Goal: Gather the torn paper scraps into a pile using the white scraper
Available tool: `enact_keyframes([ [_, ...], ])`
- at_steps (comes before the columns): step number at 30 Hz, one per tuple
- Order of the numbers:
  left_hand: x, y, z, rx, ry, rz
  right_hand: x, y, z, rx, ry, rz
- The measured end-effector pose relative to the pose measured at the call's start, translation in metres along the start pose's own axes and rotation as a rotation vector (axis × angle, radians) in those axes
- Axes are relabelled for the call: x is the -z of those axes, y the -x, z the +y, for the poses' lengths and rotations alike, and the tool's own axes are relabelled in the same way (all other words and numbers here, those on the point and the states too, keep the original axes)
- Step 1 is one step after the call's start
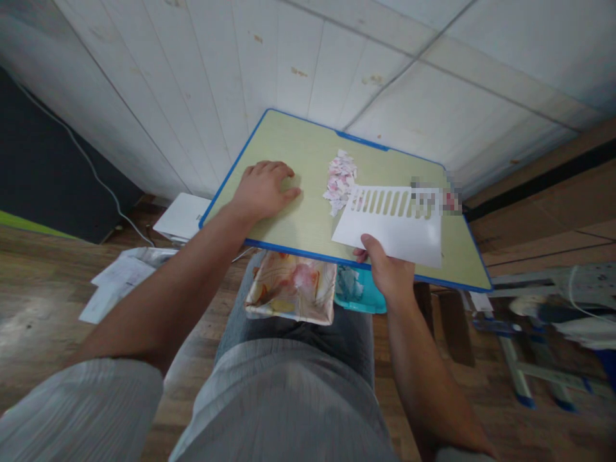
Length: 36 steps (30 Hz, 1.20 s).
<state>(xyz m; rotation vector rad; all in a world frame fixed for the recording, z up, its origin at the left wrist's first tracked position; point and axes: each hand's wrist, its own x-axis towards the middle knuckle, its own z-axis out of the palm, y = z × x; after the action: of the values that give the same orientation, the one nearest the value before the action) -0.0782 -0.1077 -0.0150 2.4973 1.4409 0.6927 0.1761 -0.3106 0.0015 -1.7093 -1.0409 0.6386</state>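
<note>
My right hand [392,269] grips the near edge of a white sheet with a row of slots [389,239], thumb on top. The sheet is over the right half of a pale yellow-green board with a blue rim [293,221]. A heap of torn paper scraps [341,176], white with pinkish marks, lies on the board by the sheet's left corner; the sheet may hide part of it. My left hand [266,188] rests palm down on the left part of the board, holding nothing, with the thumb apart from the fingers.
Below the board's near edge are a patterned box [293,287] at my lap and a turquoise tray [363,298] holding scraps. A white panelled wall [298,58] stands behind. Papers [122,276] lie at left; a metal-legged stand [514,366] is at right.
</note>
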Motion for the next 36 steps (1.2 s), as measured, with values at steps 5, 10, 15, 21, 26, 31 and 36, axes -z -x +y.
enact_keyframes([
  [5,0.002,0.001,0.002,0.006,-0.003,-0.012,0.0,-0.001,-0.002,0.002,0.016,-0.038],
  [10,0.001,0.001,0.003,0.022,0.001,-0.003,0.0,-0.002,-0.005,0.047,-0.01,-0.122],
  [15,0.001,0.0,0.002,0.019,0.0,-0.012,0.002,-0.002,-0.002,0.066,0.004,-0.221],
  [21,0.003,0.001,0.003,0.022,-0.004,-0.023,0.004,-0.002,0.0,0.06,-0.026,-0.257],
  [26,0.005,0.001,0.005,0.035,-0.017,-0.03,0.002,-0.004,-0.003,0.067,-0.082,-0.232],
  [31,0.004,0.0,0.006,0.038,-0.014,-0.03,0.0,-0.005,0.004,0.056,-0.042,-0.217],
  [36,0.003,-0.002,0.005,0.041,-0.022,-0.032,0.001,-0.005,0.009,0.073,-0.025,-0.253],
])
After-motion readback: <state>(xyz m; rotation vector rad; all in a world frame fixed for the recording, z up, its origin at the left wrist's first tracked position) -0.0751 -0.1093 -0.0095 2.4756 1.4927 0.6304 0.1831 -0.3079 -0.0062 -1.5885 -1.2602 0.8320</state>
